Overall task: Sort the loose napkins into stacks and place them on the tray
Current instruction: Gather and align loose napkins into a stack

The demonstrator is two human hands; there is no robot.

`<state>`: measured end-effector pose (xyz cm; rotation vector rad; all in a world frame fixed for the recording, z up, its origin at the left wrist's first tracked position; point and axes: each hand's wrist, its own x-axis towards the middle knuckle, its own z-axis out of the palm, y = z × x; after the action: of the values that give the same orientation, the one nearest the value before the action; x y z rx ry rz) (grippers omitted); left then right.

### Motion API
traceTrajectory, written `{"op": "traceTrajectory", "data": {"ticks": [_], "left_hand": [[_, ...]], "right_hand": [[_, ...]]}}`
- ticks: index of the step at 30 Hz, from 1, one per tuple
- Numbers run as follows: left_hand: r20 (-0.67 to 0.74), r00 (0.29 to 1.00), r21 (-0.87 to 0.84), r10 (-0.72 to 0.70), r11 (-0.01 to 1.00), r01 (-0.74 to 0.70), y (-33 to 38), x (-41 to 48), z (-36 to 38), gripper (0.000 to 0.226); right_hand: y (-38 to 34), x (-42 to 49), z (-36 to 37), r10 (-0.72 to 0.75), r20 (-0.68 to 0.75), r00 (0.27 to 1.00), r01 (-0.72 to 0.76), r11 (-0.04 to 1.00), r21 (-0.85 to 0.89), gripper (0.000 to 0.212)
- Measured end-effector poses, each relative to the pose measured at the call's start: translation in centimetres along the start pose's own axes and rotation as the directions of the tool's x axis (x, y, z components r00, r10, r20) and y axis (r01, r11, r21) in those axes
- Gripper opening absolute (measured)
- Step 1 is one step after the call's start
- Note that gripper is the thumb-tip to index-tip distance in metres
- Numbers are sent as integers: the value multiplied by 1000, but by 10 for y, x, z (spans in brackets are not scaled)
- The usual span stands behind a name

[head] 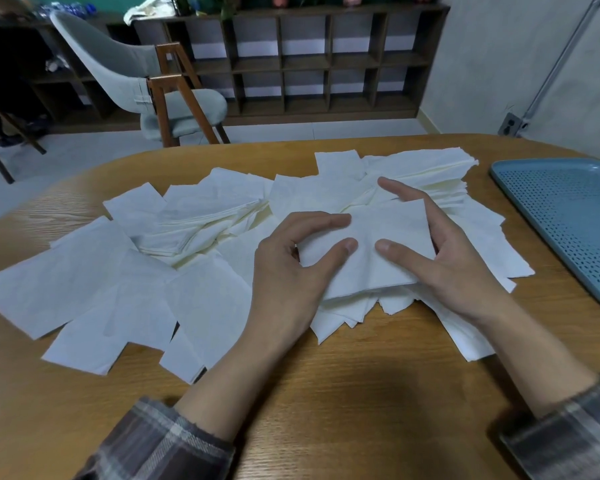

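While left hand (284, 271) and right hand (458, 268) fingers (326, 219) clasp it, the napkin stack (388, 230) lies between them.

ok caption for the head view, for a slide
Left hand and right hand hold a small napkin stack over loose napkins on the table, blue tray at right.

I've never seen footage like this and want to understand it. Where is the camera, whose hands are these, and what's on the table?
There is no machine here: one camera sits on a person's head, looking forward and down at their own bare hands. White loose napkins lie scattered across a wooden table. The left hand and right hand hold a small stack between them, thumbs on top. A blue tray sits at the right, its visible part bare. Behind stand a chair and shelves.
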<state>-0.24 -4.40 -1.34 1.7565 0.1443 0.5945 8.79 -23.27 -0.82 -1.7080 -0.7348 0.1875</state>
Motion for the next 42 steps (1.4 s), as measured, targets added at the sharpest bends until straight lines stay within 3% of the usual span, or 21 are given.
{"op": "traceTrajectory", "data": {"ticks": [5, 8, 10, 12, 15, 17, 21, 25, 28, 32, 36, 39, 42], "left_hand": [[-32, 996, 152, 87, 985, -81, -4, -1, 1, 21], [-82, 994, 191, 75, 980, -59, -2, -1, 0, 29], [-46, 998, 120, -30, 992, 35, 4, -1, -1, 40], [76, 987, -42, -141, 989, 144, 12, -1, -3, 50], [195, 963, -155, -188, 963, 220, 13, -1, -4, 60], [156, 966, -122, -206, 966, 226, 7, 1, -4, 60], [55, 976, -112, -211, 970, 216, -3, 4, -7, 56], [38, 980, -111, -197, 974, 200, -6, 6, -7, 52], [106, 987, -84, -119, 988, 128, -2, 5, -8, 54], [178, 984, 25, -8, 1000, 4, -1, 1, -2, 60], [128, 975, 324, 184, 921, -216, -10, -3, 4, 69], [277, 954, 458, 115, 857, -236, -11, -5, 5, 48], [400, 916, 633, 23, 716, -295, -14, -7, 5, 30]], "right_hand": [[-4, 1, 6, -30, -62, 998, 26, 998, -60, 77], [-4, 1, 2, -48, -104, 993, 50, 998, 26, 86], [-2, 1, -2, -43, -103, 994, 58, 987, 152, 88], [-2, 0, -3, -21, -88, 996, 44, 962, 271, 86], [-5, 1, -1, -46, -94, 994, 61, 985, 163, 85], [-3, 3, 0, -35, -102, 994, 42, 996, 76, 82], [2, 2, -5, 13, 8, 1000, -15, 982, 188, 84], [-2, 1, -9, -15, 125, 992, -9, 982, 190, 49], [0, 2, -11, -25, 118, 993, 8, 989, 146, 20], [2, 3, -10, -49, -48, 998, 47, 998, -42, 22], [7, 4, -10, -100, -258, 961, 77, 992, -100, 23], [10, 5, -10, -107, -326, 939, 67, 989, -133, 23], [11, 5, -9, -93, -317, 944, 51, 989, -137, 24]]}}
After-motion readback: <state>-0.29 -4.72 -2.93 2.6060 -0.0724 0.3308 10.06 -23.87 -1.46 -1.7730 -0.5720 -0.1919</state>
